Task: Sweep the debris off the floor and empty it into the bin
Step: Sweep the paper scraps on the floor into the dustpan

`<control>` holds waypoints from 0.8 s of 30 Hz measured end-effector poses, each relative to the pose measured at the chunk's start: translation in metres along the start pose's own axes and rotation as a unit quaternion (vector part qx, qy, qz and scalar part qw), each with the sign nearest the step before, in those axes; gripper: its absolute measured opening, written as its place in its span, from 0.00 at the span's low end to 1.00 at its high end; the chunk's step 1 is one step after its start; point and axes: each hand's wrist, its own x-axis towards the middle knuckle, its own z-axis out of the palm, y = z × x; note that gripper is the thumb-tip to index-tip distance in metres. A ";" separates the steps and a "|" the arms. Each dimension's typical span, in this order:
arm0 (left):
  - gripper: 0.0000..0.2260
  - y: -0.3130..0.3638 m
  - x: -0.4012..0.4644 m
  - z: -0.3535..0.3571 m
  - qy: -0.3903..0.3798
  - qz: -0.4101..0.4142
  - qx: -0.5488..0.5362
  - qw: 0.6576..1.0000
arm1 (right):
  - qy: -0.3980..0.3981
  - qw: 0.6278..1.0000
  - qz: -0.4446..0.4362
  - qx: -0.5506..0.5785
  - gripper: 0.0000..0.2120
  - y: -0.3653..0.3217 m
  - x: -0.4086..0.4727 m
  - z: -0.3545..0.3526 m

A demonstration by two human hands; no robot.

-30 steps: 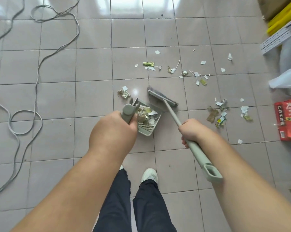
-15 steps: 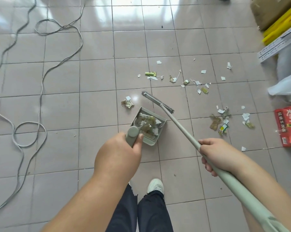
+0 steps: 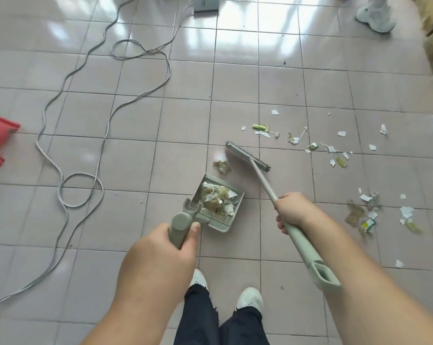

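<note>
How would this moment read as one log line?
left hand: grips dustpan | right hand: grips broom | crumpled scrap beside pan | bin unseen

You are looking at no readable text; print on the torn wrapper scraps (image 3: 367, 224) is too small.

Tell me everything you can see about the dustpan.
The dustpan is a sage-green tray, plastic by its look, with raised side walls, a comb-like ridge along its back edge and a thick handle. It sits on the tiled floor, open mouth facing away, holding crumpled paper and wrapper scraps. The left hand grips the handle. The broom head lies just beyond, not touching.
</note>
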 end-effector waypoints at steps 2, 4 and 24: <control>0.22 -0.006 0.008 -0.005 0.007 -0.006 0.009 1.000 | -0.005 1.000 0.003 -0.018 0.10 -0.008 0.008 0.013; 0.22 -0.012 0.016 -0.008 0.007 -0.008 0.020 1.000 | -0.014 0.999 0.007 -0.037 0.13 -0.014 0.012 0.024; 0.20 -0.016 0.071 -0.026 -0.014 -0.003 0.058 0.998 | -0.029 0.988 0.003 -0.149 0.13 -0.044 -0.023 0.058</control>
